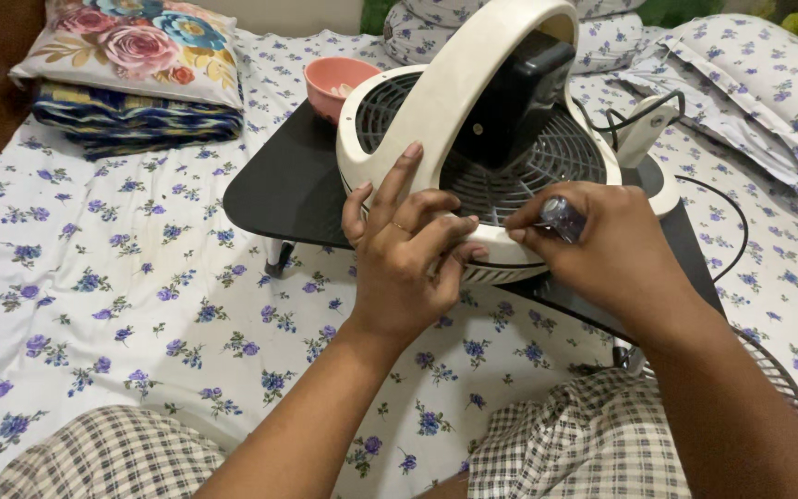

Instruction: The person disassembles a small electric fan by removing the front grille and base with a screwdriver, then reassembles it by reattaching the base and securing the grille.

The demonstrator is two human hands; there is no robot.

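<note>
Here the left hand (pixel 408 259) spreads half-open against the cream fan (pixel 473 139); the right hand (pixel 602 249) pinches a clear-handled tool (pixel 561 217).

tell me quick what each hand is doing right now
Left hand: open, fingers resting on the cream fan rim.
Right hand: closed on a small clear-handled tool.

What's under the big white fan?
The fan sits on a small black table, which stands on the flowered bedsheet. The table part beneath the fan is hidden.
</note>
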